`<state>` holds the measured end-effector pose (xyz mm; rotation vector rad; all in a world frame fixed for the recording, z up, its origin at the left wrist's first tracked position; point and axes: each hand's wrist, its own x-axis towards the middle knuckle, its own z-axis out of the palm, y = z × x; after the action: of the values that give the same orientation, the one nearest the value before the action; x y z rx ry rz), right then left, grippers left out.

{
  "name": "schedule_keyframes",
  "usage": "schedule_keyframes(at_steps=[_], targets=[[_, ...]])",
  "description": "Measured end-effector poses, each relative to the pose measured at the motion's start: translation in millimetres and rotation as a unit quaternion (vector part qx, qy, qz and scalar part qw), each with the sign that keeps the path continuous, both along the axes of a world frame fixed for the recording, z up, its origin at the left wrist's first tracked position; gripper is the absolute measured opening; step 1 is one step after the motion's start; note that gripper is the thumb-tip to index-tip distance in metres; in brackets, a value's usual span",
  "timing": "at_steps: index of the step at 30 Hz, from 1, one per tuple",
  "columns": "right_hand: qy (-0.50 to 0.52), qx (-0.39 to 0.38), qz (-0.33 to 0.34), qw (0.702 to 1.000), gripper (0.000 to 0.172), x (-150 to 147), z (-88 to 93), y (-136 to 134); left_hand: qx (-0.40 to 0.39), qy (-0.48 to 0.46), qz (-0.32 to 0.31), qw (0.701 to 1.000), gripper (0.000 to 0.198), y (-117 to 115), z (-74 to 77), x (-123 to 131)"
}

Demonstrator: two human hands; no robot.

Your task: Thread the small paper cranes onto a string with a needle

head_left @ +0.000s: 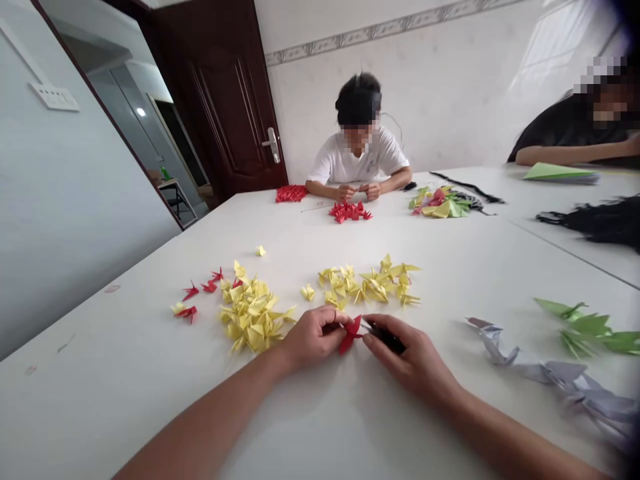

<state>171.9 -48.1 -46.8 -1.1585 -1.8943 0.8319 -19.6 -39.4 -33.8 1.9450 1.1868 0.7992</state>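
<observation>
Between the fingertips of my left hand (311,335) is a red paper crane (349,337), held just above the white table (320,413). My right hand (423,355) is closed around black tweezers (391,337), whose thin tips reach the crane's right side. Whether the tips grip the paper is too small to tell. Left of my left hand lies a heap of yellow paper cranes (253,313). Beyond both hands spreads a looser group of yellow cranes (375,283). A few small red cranes (187,313) lie at the far left of the heap.
Blurred grey cranes (575,383) and green cranes (595,325) lie to the right. Across the table a person in a white shirt (357,157) works beside red cranes (349,212). Another person's arm (570,155), black cords (600,217) and green paper (555,172) are at the far right.
</observation>
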Motion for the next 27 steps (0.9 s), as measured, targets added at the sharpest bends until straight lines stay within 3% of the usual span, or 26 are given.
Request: schedule_keyframes(at_steps=[5,15,27], targets=[[-0.021,0.027,-0.022,0.999,0.030,2.3,-3.2,-2.6,-0.038,-0.046,0.006,0.998,0.022,2.8,-8.0,-0.7],[-0.154,0.178,0.001,0.972,0.021,6.0,-6.8,-15.5,-0.064,-0.075,0.012,0.995,0.020,1.5,-7.5,-2.2],[-0.308,0.203,-0.042,0.929,0.023,6.3,-6.6,-10.3,-0.058,-0.081,0.005,0.995,0.015,3.1,-6.4,3.8]])
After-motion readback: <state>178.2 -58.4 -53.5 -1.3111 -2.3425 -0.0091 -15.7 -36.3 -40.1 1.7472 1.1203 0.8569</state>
